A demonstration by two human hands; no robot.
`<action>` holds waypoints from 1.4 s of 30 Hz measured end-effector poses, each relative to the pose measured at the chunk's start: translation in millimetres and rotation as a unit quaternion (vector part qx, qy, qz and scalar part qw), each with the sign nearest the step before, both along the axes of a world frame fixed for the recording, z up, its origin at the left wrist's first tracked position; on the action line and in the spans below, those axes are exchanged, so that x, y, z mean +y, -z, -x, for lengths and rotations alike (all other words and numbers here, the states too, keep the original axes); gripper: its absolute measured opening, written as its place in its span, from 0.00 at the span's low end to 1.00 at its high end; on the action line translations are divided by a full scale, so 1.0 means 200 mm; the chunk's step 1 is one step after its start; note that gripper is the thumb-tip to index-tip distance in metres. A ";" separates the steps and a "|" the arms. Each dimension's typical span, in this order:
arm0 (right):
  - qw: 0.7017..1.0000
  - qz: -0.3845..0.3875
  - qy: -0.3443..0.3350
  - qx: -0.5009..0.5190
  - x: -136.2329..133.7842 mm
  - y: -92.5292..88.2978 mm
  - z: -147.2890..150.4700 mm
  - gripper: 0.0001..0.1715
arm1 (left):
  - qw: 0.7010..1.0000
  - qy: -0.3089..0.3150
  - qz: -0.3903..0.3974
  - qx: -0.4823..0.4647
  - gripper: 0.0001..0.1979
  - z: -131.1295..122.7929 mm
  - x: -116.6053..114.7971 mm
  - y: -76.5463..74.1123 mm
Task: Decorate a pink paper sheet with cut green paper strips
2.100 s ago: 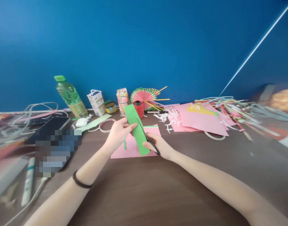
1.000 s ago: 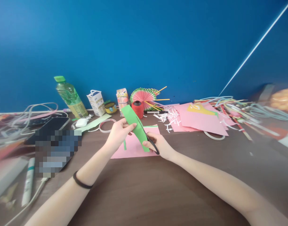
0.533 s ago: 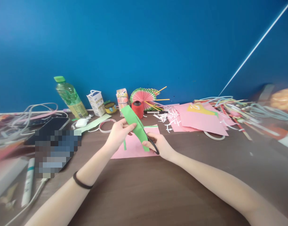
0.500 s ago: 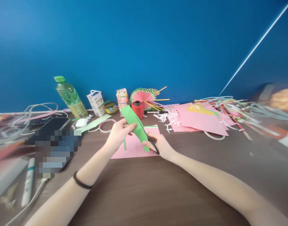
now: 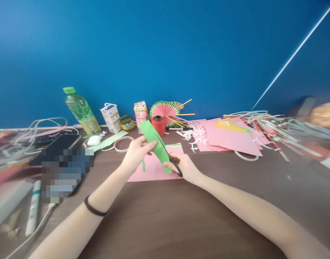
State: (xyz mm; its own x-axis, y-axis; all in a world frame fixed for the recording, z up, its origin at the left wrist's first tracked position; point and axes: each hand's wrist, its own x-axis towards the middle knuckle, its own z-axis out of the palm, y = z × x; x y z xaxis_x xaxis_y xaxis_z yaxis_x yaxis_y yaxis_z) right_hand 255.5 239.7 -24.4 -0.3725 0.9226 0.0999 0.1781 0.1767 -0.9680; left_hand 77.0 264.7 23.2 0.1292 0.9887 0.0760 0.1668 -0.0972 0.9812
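My left hand [image 5: 136,153] pinches the upper part of a green paper strip [image 5: 153,138] between thumb and fingers. In my right hand [image 5: 185,168] are black-handled scissors [image 5: 176,167], their blades lying along the strip's right side. The thumb of that hand rests near the strip's lower end. A slit shows in the green paper beside the blades. Beneath both hands a pink sheet [image 5: 156,172] lies on the table, with a narrow green strip [image 5: 143,166] on it and another green edge at its top right.
Behind my hands stand a red thread spool [image 5: 158,126], a paper fan [image 5: 165,109], a small carton [image 5: 111,118] and a green bottle [image 5: 82,111]. Pink sheets [image 5: 235,140] and white paper scraps [image 5: 198,133] lie at the right. A phone, cables and a marker [image 5: 33,210] are at the left.
The view has shifted very slightly. Both hands, the green strip and the scissors look almost the same as before.
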 end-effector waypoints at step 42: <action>0.989 0.088 -0.099 -0.059 0.05 -0.02 -0.04 0.23 | 0.960 0.077 0.003 0.268 0.15 0.14 0.03 -0.13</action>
State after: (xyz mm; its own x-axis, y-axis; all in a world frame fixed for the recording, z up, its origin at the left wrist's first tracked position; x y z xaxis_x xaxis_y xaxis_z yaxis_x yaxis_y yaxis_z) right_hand 263.9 250.1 -20.7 -0.5463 0.8302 -0.1111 0.2708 0.0496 -0.9614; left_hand 49.9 271.6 48.5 0.2927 0.9550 -0.0483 0.6326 -0.1555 0.7587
